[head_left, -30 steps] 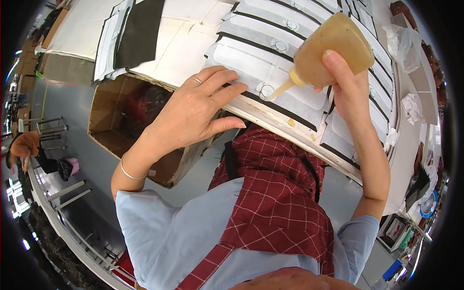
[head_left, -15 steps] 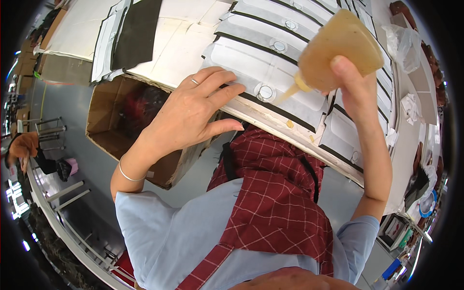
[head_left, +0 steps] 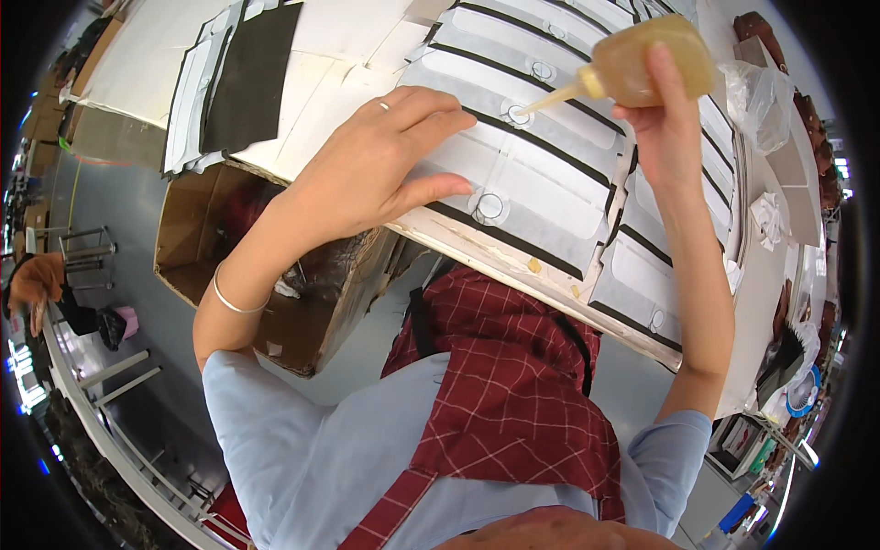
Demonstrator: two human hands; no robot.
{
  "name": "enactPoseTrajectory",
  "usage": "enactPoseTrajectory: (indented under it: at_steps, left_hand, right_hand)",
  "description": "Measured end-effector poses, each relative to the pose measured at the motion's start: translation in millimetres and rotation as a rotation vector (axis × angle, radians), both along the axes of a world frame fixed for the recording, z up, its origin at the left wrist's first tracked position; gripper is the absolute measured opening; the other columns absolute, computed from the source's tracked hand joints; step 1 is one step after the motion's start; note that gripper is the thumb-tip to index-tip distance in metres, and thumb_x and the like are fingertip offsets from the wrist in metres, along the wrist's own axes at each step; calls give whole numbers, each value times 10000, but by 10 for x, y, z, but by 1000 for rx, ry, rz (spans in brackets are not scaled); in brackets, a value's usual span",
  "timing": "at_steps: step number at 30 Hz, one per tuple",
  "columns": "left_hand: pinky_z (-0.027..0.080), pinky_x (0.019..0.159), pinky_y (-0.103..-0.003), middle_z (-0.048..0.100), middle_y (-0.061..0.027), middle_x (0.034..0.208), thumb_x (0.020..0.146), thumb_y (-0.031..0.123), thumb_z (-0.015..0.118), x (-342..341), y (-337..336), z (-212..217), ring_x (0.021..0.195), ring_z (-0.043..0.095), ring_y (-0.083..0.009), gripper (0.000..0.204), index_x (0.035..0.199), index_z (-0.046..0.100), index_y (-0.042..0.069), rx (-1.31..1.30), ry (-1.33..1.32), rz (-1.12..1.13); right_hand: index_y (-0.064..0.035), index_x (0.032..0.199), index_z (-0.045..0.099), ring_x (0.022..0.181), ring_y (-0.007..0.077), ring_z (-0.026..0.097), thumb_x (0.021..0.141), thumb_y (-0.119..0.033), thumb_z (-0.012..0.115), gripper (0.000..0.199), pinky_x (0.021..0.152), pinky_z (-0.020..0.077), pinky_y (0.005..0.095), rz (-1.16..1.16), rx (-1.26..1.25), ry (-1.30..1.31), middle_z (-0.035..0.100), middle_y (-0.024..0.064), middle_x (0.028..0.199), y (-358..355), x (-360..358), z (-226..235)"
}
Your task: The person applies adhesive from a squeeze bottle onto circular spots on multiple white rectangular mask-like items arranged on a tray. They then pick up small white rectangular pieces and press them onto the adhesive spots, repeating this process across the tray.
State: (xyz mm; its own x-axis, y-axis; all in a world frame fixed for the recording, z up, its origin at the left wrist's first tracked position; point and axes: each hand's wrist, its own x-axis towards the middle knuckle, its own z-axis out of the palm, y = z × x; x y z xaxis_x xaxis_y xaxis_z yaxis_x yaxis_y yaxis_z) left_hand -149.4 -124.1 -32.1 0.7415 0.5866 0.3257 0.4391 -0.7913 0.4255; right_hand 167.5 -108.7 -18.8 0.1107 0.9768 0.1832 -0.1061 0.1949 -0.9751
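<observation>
My right hand (head_left: 662,119) grips a squeeze bottle (head_left: 646,64) of cloudy amber liquid, tilted so its long nozzle points left and down. The nozzle tip is at the round disc (head_left: 519,114) on the second white panel (head_left: 573,133) from the table's front edge; whether it touches, I cannot tell. My left hand (head_left: 390,156) has its fingers apart and rests on the left ends of the nearest panels. The front panel (head_left: 541,215), edged in black, carries another round disc (head_left: 489,205). Several similar panels lie in overlapping rows behind and to the right.
A stack of white and black sheets (head_left: 252,82) lies on the table (head_left: 335,69) at the left. Below the table edge stands an open cardboard box (head_left: 197,215) with dark plastic inside. At the right are a clear plastic bag (head_left: 756,101), crumpled white paper (head_left: 767,220) and a blue round object (head_left: 804,392).
The bottle has moved up and away from the front panel's disc to the disc behind it, and now lies more level. My left hand has shifted slightly, still with fingers apart.
</observation>
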Motion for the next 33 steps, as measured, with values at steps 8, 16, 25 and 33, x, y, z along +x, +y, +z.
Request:
enactPoseTrajectory:
  at_steps: [8, 16, 25, 33]
  left_hand:
    - [466, 1008, -441, 615, -160, 1275, 860, 333, 748, 195, 123, -42, 1187, 561, -371, 508, 1247, 647, 20, 16, 45, -48]
    - [484, 973, -423, 639, -131, 1181, 856, 418, 739, 209, 136, -51, 1123, 575, -336, 530, 1153, 667, -15, 67, 5, -50]
    - [478, 989, -441, 621, -149, 1241, 842, 393, 745, 184, 121, -51, 1164, 560, -361, 543, 1212, 656, 6, 15, 28, -40]
    - [477, 990, -443, 599, -160, 1290, 858, 350, 744, 177, 177, 9, 1182, 559, -383, 522, 1245, 640, 15, -54, 1, -52]
  right_hand:
    - [-20, 1234, 583, 882, 125, 691, 978, -368, 667, 440, 568, 562, 252, 14, 2, -160, 678, 79, 1054, 82, -22, -83]
    - [-17, 1237, 569, 849, 151, 701, 977, -354, 661, 435, 566, 552, 281, 62, 69, -271, 688, 89, 1037, 70, 72, 29]
    - [-9, 1277, 543, 868, 177, 703, 976, -320, 649, 446, 555, 550, 288, 139, 43, -360, 675, 96, 1077, 10, 232, 84]
    - [1, 1468, 398, 1204, 249, 603, 1001, -400, 621, 655, 589, 527, 244, 161, 145, 223, 564, 162, 1370, -2, 1096, 558]
